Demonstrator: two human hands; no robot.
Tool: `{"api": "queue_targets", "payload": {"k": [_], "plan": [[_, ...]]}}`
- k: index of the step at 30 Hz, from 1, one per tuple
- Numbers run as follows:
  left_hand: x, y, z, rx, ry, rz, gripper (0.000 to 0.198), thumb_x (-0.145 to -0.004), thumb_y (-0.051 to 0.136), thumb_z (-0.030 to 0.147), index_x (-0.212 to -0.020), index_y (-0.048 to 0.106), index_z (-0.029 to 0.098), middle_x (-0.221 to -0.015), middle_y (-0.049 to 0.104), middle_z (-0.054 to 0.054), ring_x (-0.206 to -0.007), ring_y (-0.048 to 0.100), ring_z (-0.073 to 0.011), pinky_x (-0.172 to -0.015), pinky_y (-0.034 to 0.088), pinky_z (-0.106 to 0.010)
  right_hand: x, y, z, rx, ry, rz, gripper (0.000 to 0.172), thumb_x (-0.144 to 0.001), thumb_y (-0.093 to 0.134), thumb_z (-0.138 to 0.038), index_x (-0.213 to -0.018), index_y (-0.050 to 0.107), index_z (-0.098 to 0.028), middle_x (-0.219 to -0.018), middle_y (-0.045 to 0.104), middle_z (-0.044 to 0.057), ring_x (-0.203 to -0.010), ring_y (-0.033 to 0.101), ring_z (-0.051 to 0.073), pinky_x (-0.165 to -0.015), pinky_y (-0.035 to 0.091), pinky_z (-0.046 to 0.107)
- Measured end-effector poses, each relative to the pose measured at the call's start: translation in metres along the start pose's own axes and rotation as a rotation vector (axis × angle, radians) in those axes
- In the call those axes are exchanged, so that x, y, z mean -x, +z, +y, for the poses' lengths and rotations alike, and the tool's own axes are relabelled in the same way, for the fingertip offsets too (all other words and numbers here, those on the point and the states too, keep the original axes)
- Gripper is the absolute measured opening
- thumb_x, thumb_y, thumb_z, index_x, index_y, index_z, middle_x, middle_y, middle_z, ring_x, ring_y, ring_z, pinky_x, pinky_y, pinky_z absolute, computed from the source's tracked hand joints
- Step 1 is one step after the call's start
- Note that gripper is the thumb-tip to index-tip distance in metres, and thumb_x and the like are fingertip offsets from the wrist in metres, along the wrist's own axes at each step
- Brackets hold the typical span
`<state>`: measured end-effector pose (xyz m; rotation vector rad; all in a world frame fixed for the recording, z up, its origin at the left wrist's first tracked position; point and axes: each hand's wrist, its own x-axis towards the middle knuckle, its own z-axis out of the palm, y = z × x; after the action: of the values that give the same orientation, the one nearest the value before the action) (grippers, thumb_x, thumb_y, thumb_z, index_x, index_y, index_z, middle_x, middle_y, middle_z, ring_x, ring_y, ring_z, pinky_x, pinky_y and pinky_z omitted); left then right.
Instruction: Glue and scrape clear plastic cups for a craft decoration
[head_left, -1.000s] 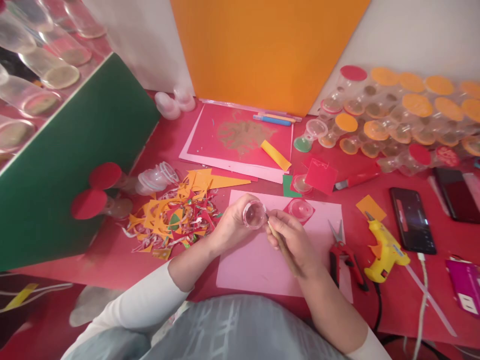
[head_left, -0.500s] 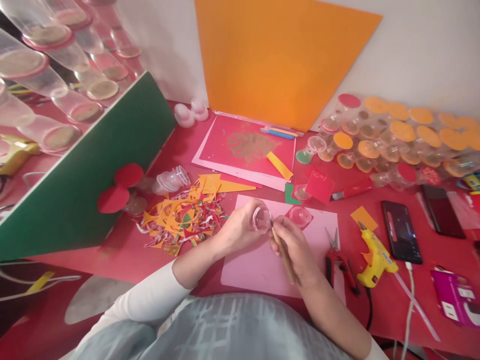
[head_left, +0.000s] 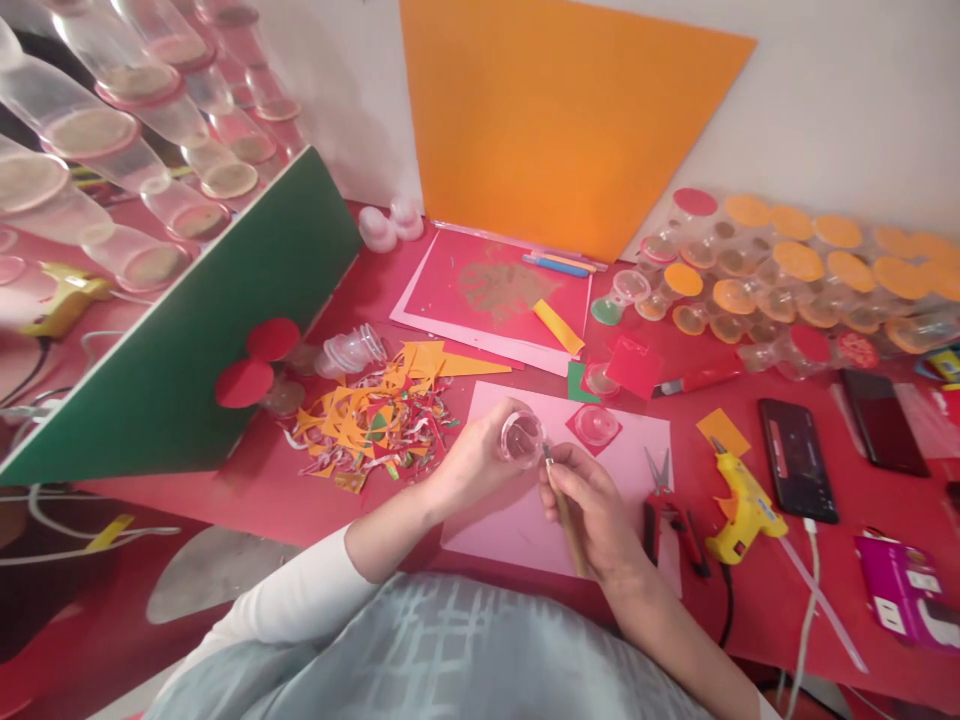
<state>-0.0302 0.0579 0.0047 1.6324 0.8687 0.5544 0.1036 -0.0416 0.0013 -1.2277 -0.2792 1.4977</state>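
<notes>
My left hand (head_left: 474,460) is closed around a small clear plastic cup (head_left: 521,438), held with its open mouth facing up toward me. My right hand (head_left: 592,500) grips a thin wooden-handled tool (head_left: 564,505), and its tip touches the cup's rim on the right side. Both hands hover over a pink paper sheet (head_left: 525,520) on the red table. Another clear cup on a red paper square (head_left: 595,426) lies just beyond my right hand.
Scissors with red handles (head_left: 664,500) and a yellow glue gun (head_left: 739,505) lie right of the sheet. Two phones (head_left: 796,458) are further right. A pile of paper scraps (head_left: 371,420) lies left. Several capped cups (head_left: 780,275) line the back right; a green board (head_left: 180,340) leans at left.
The view has shifted slightly, so the table items sit a bit differently in frame. My hands keep the same hold on the cup and the tool.
</notes>
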Motion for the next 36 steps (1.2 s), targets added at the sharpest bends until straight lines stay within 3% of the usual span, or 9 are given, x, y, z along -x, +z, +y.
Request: {"api": "queue_targets", "payload": {"k": [7, 14, 20, 36], "plan": [[0.027, 0.027, -0.022, 0.075, -0.121, 0.168, 0.023, -0.074, 0.069, 0.019, -0.093, 0.055, 0.022, -0.077, 0.069, 0.003, -0.067, 0.067, -0.0128, -0.064, 0.051, -0.022, 0.011, -0.008, 0.027, 0.051, 0.117, -0.026, 0.048, -0.066, 0.084, -0.06, -0.075, 0.059, -0.02, -0.057, 0.061, -0.007, -0.04, 0.058, 0.01, -0.04, 0.05, 0.021], [0.032, 0.032, -0.031, -0.003, -0.051, 0.215, 0.014, -0.077, 0.064, 0.016, -0.087, 0.057, 0.021, -0.077, 0.068, 0.002, -0.066, 0.066, -0.0126, -0.064, 0.052, -0.022, 0.017, -0.009, 0.035, 0.168, 0.076, -0.032, 0.048, -0.077, 0.074, -0.064, -0.076, 0.056, -0.02, -0.056, 0.06, -0.008, -0.037, 0.056, 0.007, -0.039, 0.046, 0.017], [0.03, 0.033, -0.034, 0.015, -0.025, 0.225, 0.013, -0.077, 0.063, 0.015, -0.086, 0.056, 0.021, -0.078, 0.068, 0.0, -0.067, 0.065, -0.0128, -0.064, 0.051, -0.023, 0.02, -0.005, 0.033, 0.201, 0.064, 0.033, 0.051, -0.075, 0.073, -0.067, -0.078, 0.055, -0.02, -0.053, 0.056, -0.01, -0.032, 0.049, 0.005, -0.034, 0.036, 0.015], [0.032, 0.032, -0.033, 0.092, -0.081, 0.184, 0.018, -0.074, 0.065, 0.013, -0.087, 0.055, 0.021, -0.076, 0.069, 0.001, -0.067, 0.065, -0.0121, -0.065, 0.051, -0.022, 0.016, 0.001, 0.034, 0.178, 0.116, 0.086, 0.051, -0.069, 0.074, -0.068, -0.074, 0.056, -0.02, -0.048, 0.051, -0.009, -0.029, 0.04, 0.004, -0.03, 0.029, 0.015]]}}
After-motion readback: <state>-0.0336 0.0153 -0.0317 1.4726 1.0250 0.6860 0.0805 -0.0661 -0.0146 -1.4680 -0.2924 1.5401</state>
